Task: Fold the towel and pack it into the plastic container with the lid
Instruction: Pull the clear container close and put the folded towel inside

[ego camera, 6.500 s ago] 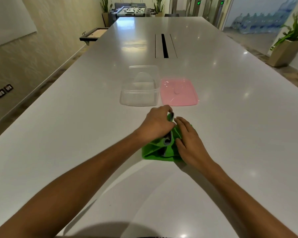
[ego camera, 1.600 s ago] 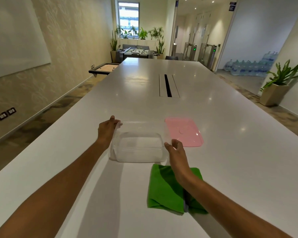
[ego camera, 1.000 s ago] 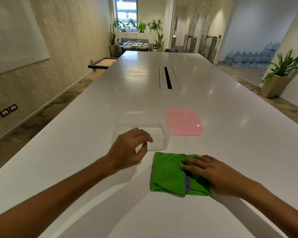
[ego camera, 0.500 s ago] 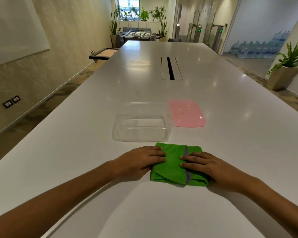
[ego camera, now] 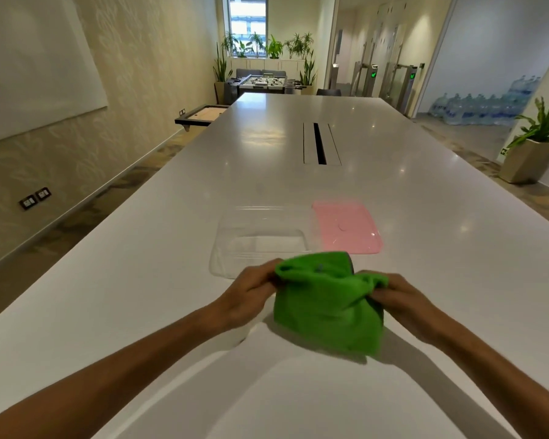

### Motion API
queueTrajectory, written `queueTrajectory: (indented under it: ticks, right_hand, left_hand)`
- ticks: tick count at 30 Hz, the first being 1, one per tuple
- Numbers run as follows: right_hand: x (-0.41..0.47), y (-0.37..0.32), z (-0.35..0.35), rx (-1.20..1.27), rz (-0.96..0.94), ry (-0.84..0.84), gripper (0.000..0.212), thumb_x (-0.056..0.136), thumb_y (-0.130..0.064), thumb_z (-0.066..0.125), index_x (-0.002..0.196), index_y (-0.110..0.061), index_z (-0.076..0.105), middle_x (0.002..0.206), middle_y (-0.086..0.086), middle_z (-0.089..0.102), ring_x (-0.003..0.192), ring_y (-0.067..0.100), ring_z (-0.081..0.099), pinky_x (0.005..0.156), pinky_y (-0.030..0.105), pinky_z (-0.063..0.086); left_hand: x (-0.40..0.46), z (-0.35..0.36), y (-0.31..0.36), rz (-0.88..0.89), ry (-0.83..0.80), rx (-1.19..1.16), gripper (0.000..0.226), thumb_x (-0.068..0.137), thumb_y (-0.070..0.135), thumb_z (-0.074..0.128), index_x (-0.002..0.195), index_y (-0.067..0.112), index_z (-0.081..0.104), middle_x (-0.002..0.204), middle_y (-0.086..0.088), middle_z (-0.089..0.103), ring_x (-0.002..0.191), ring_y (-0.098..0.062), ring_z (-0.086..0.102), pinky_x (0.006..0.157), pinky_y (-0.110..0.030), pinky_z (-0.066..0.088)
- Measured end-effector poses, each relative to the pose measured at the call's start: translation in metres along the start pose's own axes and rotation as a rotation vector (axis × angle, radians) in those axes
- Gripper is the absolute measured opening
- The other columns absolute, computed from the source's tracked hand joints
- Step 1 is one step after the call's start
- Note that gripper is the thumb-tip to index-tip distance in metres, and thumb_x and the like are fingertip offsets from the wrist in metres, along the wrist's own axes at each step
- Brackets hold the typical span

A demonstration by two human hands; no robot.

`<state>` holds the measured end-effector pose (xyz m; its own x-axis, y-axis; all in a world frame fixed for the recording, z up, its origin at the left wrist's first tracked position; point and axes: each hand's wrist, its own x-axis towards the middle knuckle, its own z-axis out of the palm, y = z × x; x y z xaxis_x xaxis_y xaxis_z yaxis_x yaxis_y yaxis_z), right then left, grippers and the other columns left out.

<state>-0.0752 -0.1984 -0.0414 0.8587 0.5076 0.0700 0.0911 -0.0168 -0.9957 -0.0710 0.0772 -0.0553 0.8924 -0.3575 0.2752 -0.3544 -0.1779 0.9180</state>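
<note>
The folded green towel (ego camera: 327, 304) hangs lifted off the white table (ego camera: 140, 280), its far edge raised and its lower part drooping toward me. My left hand (ego camera: 251, 291) pinches its left upper corner and my right hand (ego camera: 403, 299) pinches its right upper corner. Just beyond the towel stands the clear plastic container (ego camera: 260, 239), open and with nothing inside. Its pink lid (ego camera: 346, 226) lies flat on the table, touching the container's right side.
A long cable slot (ego camera: 320, 143) runs down the table's middle farther away. The table's left edge drops to the floor by a wall. A potted plant (ego camera: 539, 147) stands at the right, and a foosball table sits at the far end of the room.
Half a second ago both hands lay flat on the towel on the table. Now they grip its two sides and have raised it toward the container.
</note>
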Motion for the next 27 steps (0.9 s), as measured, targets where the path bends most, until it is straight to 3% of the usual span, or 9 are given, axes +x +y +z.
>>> queueTrajectory:
  ticks: [3,5,7,10,14,17,21,24,27]
  right_hand:
    - [0.025,-0.021,0.006,0.266,0.052,0.033,0.054,0.044,-0.039,0.089,0.090,-0.013,0.077,0.093,0.007,0.075,0.086,0.020,0.071,0.071,0.027,0.057]
    - [0.045,-0.036,0.010,0.346,0.114,0.064,0.040,0.061,-0.033,0.077,0.095,-0.011,0.074,0.093,0.006,0.075,0.087,0.023,0.070,0.072,0.029,0.058]
    - [0.067,-0.047,0.014,0.397,0.214,0.149,0.027,0.082,-0.018,0.053,0.104,-0.010,0.065,0.093,0.006,0.074,0.086,0.023,0.067,0.077,0.033,0.055]
    - [0.099,-0.057,0.017,0.452,0.316,0.221,0.035,0.084,-0.012,0.044,0.117,-0.012,0.058,0.098,0.008,0.070,0.085,0.025,0.067,0.080,0.036,0.051]
    - [0.132,-0.065,0.020,0.449,0.406,0.234,0.033,0.086,-0.014,0.041,0.116,-0.014,0.057,0.100,0.011,0.067,0.088,0.028,0.063,0.079,0.036,0.050]
    - [0.151,-0.064,0.026,0.394,0.477,0.269,0.034,0.086,-0.016,0.041,0.116,-0.011,0.057,0.100,0.013,0.066,0.089,0.030,0.063,0.075,0.036,0.051]
    - [0.170,-0.055,0.032,0.335,0.558,0.314,0.029,0.087,-0.016,0.042,0.113,-0.009,0.055,0.100,0.015,0.066,0.089,0.031,0.064,0.073,0.038,0.053]
    - [0.177,-0.054,0.035,0.237,0.583,0.360,0.017,0.087,-0.012,0.043,0.098,-0.008,0.055,0.092,0.013,0.064,0.083,0.028,0.063,0.070,0.035,0.053]
    - [0.181,-0.057,0.041,0.083,0.582,0.389,0.011,0.089,-0.010,0.040,0.087,-0.008,0.051,0.087,0.013,0.061,0.078,0.026,0.061,0.067,0.037,0.053]
  left_hand:
    - [0.014,-0.003,0.023,-0.165,0.194,-0.211,0.029,0.099,0.007,0.039,0.107,0.023,0.062,0.098,0.003,0.068,0.090,-0.013,0.065,0.072,-0.021,0.054]
    - [0.027,-0.010,0.036,-0.242,0.285,-0.265,0.026,0.101,0.020,0.038,0.102,0.026,0.063,0.100,0.003,0.069,0.093,-0.014,0.065,0.076,-0.027,0.054]
    - [0.041,-0.019,0.047,-0.323,0.330,-0.373,0.028,0.101,0.033,0.036,0.099,0.027,0.064,0.102,0.002,0.069,0.098,-0.017,0.064,0.083,-0.033,0.053]
    - [0.059,-0.038,0.058,-0.441,0.371,-0.467,0.028,0.096,0.045,0.042,0.098,0.026,0.063,0.097,0.000,0.070,0.091,-0.019,0.066,0.075,-0.034,0.054]
    - [0.077,-0.062,0.057,-0.558,0.391,-0.399,0.028,0.091,0.034,0.059,0.107,0.011,0.062,0.095,-0.006,0.069,0.083,-0.020,0.067,0.063,-0.031,0.053]
    - [0.084,-0.070,0.045,-0.675,0.403,-0.373,0.036,0.089,0.024,0.064,0.117,0.002,0.057,0.094,-0.010,0.065,0.081,-0.024,0.064,0.062,-0.036,0.052]
    - [0.093,-0.074,0.024,-0.766,0.449,-0.251,0.039,0.089,0.021,0.065,0.116,-0.004,0.056,0.089,-0.014,0.064,0.075,-0.026,0.063,0.065,-0.037,0.054]
    - [0.103,-0.073,0.011,-0.780,0.444,-0.076,0.046,0.088,0.028,0.064,0.121,-0.003,0.052,0.107,-0.021,0.065,0.088,-0.032,0.066,0.067,-0.035,0.055]
    - [0.109,-0.067,0.006,-0.765,0.417,0.113,0.039,0.089,0.028,0.060,0.113,-0.001,0.050,0.110,-0.020,0.061,0.097,-0.033,0.064,0.076,-0.038,0.054]
